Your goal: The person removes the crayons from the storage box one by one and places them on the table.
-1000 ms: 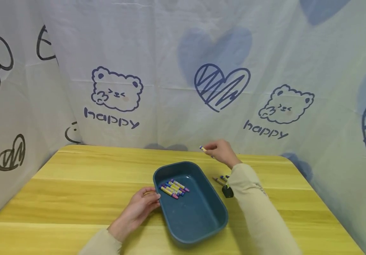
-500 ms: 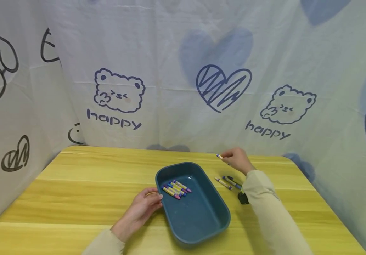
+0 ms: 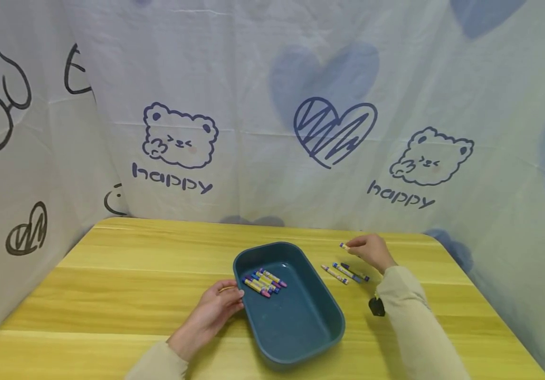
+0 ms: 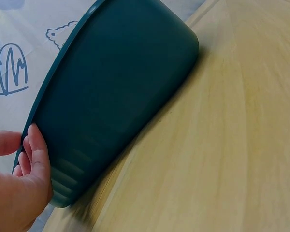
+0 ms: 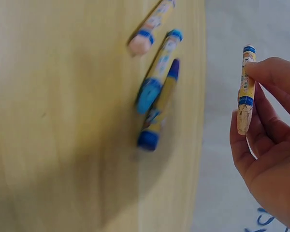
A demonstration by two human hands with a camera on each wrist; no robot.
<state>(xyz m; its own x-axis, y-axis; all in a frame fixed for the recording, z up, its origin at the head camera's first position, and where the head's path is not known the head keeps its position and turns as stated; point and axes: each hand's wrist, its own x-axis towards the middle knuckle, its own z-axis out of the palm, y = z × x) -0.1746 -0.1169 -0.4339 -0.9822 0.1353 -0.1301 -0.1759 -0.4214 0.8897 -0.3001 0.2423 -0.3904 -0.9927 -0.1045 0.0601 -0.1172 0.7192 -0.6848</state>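
A dark teal tray [image 3: 296, 316] stands on the table with several crayons [image 3: 265, 283] lying at its far left end. My left hand [image 3: 217, 306] grips the tray's left rim, thumb over the edge and fingers against the outer wall, as the left wrist view confirms. Above the table on the right, my right hand [image 3: 369, 249] pinches a pale crayon [image 5: 246, 89] with a yellow and blue wrapper. Below that hand lie three more crayons: a peach one [image 5: 147, 31], a light blue one [image 5: 159, 72] and a dark blue one [image 5: 159, 108].
A small black object [image 3: 376, 306] is partly hidden by the right sleeve [image 3: 407, 301]. The wood-grained table [image 3: 158, 274] runs back to a printed white curtain [image 3: 253, 105] with bears and hearts.
My right hand has moved right and slightly down with the pale crayon, away from the tray's far end. The loose crayons have come into fuller view. My left hand stays on the rim.
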